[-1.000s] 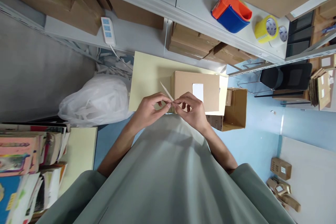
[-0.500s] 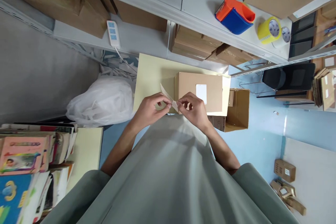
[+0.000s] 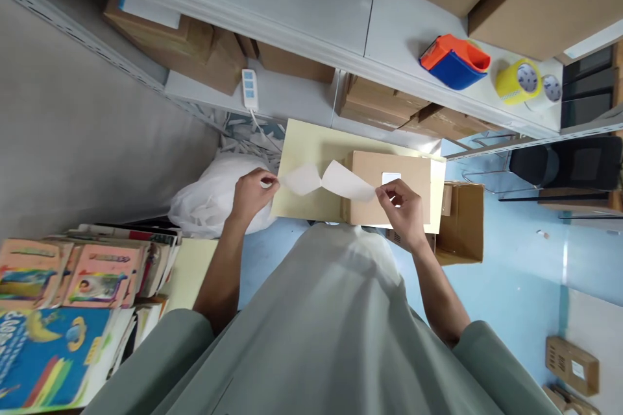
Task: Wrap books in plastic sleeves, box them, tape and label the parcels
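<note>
Stretching between the left hand [image 3: 256,193] and right hand [image 3: 401,207], white paper [image 3: 346,182] spans the gap. Fingertips pinch its two ends

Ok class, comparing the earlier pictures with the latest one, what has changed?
The left hand and right hand have moved apart, left and right. The pale paper now spreads out between them; neither has let go, each gripping one end. The closed carton stayed on the yellow table, the tape dispenser on its shelf.
</note>
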### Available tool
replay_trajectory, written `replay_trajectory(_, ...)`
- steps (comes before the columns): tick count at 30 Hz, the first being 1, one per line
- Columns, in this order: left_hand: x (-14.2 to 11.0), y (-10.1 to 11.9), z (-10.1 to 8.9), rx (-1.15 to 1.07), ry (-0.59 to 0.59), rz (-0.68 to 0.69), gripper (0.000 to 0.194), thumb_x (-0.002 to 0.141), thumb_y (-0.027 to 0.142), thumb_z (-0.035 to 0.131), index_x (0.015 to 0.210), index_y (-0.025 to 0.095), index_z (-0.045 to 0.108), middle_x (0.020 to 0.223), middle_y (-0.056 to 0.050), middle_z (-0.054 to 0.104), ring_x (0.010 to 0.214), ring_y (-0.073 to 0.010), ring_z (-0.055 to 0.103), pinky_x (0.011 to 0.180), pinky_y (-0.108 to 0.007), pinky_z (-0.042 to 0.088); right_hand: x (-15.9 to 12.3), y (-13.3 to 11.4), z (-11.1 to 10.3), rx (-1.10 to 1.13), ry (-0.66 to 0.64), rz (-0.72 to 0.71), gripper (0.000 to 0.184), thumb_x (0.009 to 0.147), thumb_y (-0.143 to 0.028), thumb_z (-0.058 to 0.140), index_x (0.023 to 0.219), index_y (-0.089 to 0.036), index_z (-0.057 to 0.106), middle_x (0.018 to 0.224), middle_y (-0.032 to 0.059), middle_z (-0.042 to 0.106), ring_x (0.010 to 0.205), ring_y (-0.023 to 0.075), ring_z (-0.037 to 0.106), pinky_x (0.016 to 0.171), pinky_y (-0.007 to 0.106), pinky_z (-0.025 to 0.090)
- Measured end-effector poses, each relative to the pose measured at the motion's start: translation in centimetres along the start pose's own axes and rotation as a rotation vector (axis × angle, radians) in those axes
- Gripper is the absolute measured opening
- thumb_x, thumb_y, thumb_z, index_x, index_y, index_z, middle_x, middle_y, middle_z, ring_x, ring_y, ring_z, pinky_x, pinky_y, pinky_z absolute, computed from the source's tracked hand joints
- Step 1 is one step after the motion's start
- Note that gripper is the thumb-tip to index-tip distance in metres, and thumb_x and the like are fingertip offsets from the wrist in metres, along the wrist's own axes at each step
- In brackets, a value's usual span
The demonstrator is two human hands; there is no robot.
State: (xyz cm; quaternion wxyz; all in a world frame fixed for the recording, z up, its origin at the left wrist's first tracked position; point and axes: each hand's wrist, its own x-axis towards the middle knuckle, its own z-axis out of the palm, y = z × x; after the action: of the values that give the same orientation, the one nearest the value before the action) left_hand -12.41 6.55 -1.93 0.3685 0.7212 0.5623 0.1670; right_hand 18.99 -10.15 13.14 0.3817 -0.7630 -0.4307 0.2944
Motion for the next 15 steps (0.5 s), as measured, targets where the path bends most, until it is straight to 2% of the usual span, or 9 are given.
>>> replay_trajectory(4,2.0,-2.3,-2.5,0.151,0.174,-0.108,0.012,0.088,0.025,0.065,0.092,0.021,0.076,0.103,-0.01,0.083,0.099,-0.0295,0.077,0.101,-0.04,0.056,-0.2,-0.5,0.5,0.023,-0.023,-0.002,0.023,0.099,-0.045,0.073,0.086,-0.026,0.075,0.089,0.0031,0.072,0.076,0.0188,0.064,0.067,0.034,0.052)
replay_trajectory(7,3.8,-3.1,-5.2,0.227,0.254,-0.202,0.023,0.096,0.025,0.062,0.109,0.015,0.079,0.114,-0.014,0.081,0.108,-0.0309,0.075,0.11,-0.044,0.053,-0.4,-0.8,1.0,0.045,-0.046,-0.003,0.024,0.099,-0.045,0.073,0.085,-0.026,0.075,0.089,0.0031,0.072,0.077,0.0187,0.065,0.067,0.034,0.053)
replay_trajectory(9,5.1,-3.3,-6.9,0.254,0.272,-0.227,0.033,0.101,0.026,0.06,0.124,0.009,0.077,0.13,-0.018,0.077,0.124,-0.0333,0.071,0.118,-0.048,0.049,-0.5,-0.8,1.1,0.058,-0.054,-0.005,0.024,0.099,-0.045,0.073,0.084,-0.026,0.074,0.089,0.0032,0.072,0.077,0.0185,0.065,0.067,0.033,0.053)
replay_trajectory(11,6.4,-3.4,-8.0,0.284,0.274,-0.223,0.054,0.102,0.026,0.065,0.149,0.0,0.063,0.156,-0.026,0.062,0.147,-0.038,0.057,0.129,-0.051,0.039,-0.7,-0.8,1.1,0.07,-0.053,-0.007,0.025,0.099,-0.046,0.073,0.084,-0.025,0.074,0.089,0.0033,0.072,0.076,0.0182,0.065,0.067,0.033,0.053)
replay_trajectory(12,6.9,-3.4,-8.3,0.305,0.264,-0.221,0.07,0.1,0.025,0.069,0.16,-0.006,0.049,0.169,-0.032,0.049,0.158,-0.0409,0.046,0.134,-0.053,0.032,-0.9,-0.7,1.1,0.078,-0.053,-0.006,0.026,0.099,-0.046,0.073,0.084,-0.025,0.074,0.089,0.0032,0.072,0.076,0.018,0.065,0.066,0.033,0.053)
replay_trajectory(14,7.8,-3.4,-8.6,0.349,0.229,-0.23,0.099,0.097,0.021,0.075,0.17,-0.015,0.02,0.181,-0.041,0.019,0.172,-0.0451,0.02,0.14,-0.056,0.018,-1.2,-0.4,0.8,0.093,-0.05,0.003,0.027,0.099,-0.048,0.074,0.084,-0.025,0.074,0.089,0.0033,0.072,0.075,0.0178,0.064,0.065,0.033,0.053)
replay_trajectory(15,8.1,-3.3,-8.5,0.363,0.213,-0.242,0.104,0.096,0.018,0.075,0.17,-0.018,0.011,0.183,-0.044,0.009,0.175,-0.0461,0.01,0.141,-0.057,0.012,-1.3,-0.2,0.6,0.1,-0.045,0.01,0.028,0.099,-0.049,0.074,0.084,-0.025,0.075,0.089,0.0034,0.073,0.074,0.0177,0.064,0.065,0.033,0.053)
